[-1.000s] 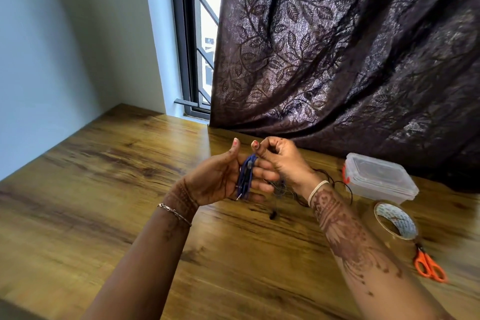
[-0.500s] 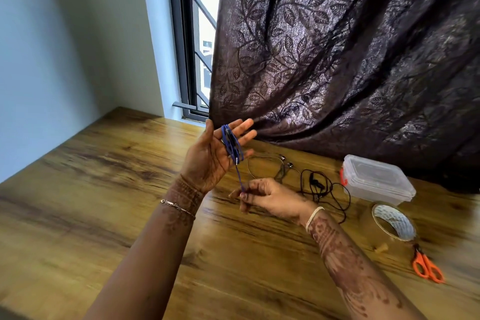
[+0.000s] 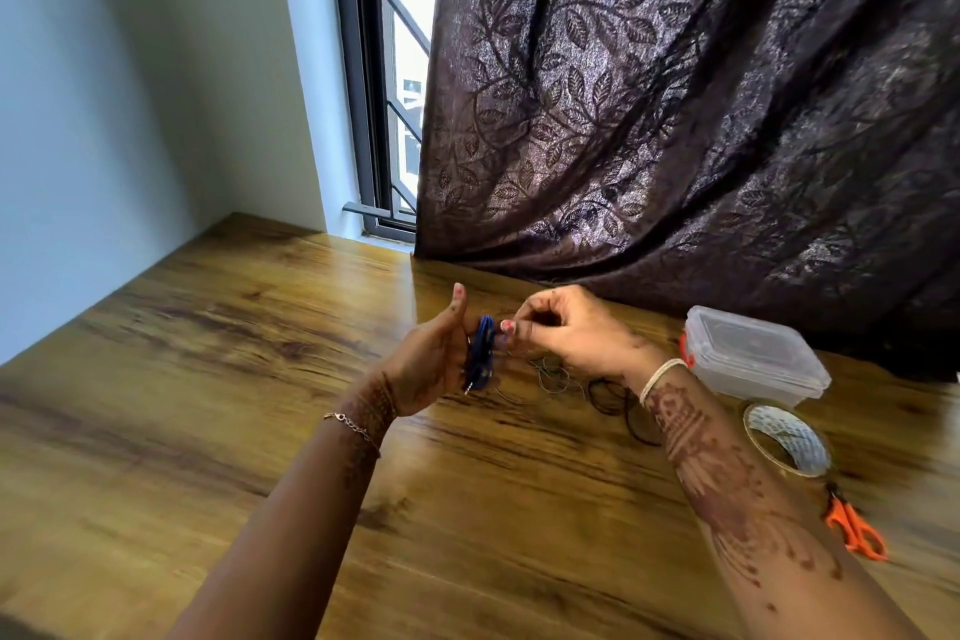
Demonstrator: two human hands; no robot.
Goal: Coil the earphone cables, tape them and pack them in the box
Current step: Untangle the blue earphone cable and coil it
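On one wooden table (image 3: pixel 260 379), left hand (image 3: pixel 431 364) wears one blue cable coil (image 3: pixel 480 353), right hand (image 3: pixel 566 333) pinching it.

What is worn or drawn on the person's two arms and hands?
No sleeves are visible. The left hand has a thin chain bracelet at the wrist, the right hand a pale band. Dark henna patterns cover both forearms. The nails appear painted pink.

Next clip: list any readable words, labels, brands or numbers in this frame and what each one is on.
None can be read.
Tape roll: grey marks on its inner face, too blurred to tell.
Plastic box, scissors, blue cable: no print visible.
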